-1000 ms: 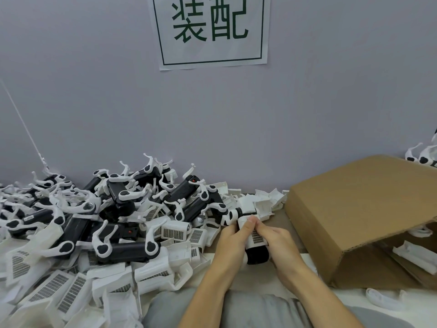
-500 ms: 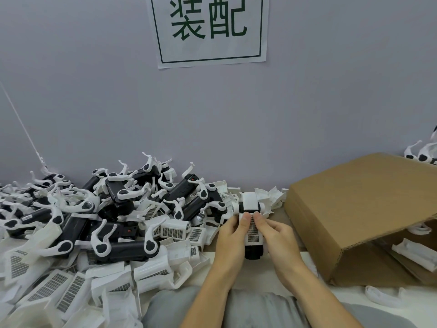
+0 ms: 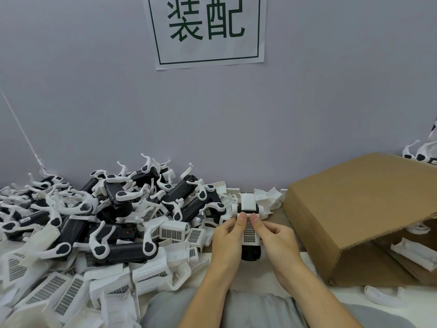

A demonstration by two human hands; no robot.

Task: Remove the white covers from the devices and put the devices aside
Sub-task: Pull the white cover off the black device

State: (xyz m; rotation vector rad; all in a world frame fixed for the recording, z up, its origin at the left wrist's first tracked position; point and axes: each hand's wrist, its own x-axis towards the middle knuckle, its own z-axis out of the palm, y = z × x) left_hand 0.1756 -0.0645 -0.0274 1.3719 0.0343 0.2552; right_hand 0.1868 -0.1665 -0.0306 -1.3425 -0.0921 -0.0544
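A black device (image 3: pixel 251 252) with a white slotted cover (image 3: pixel 248 229) is held upright between both hands above the table edge. My left hand (image 3: pixel 227 240) grips its left side, thumb pressed on the cover's top edge. My right hand (image 3: pixel 276 240) grips the right side, its thumb beside the other thumb. White folded arms show at the device's far end (image 3: pixel 248 202). A heap of black devices with white arms (image 3: pixel 123 209) lies to the left. Loose white covers (image 3: pixel 71 290) lie in front of that heap.
A brown cardboard box (image 3: pixel 354 209) lies on its side at the right, with white parts (image 3: pixel 413 254) inside its opening. More devices (image 3: pixel 421 155) sit behind the box. A paper sign (image 3: pixel 208 31) hangs on the grey wall. A white strap (image 3: pixel 383 297) lies near the box.
The device has been turned upright and lifted slightly away from me. Both thumbs have moved up onto the top edge of the white cover.
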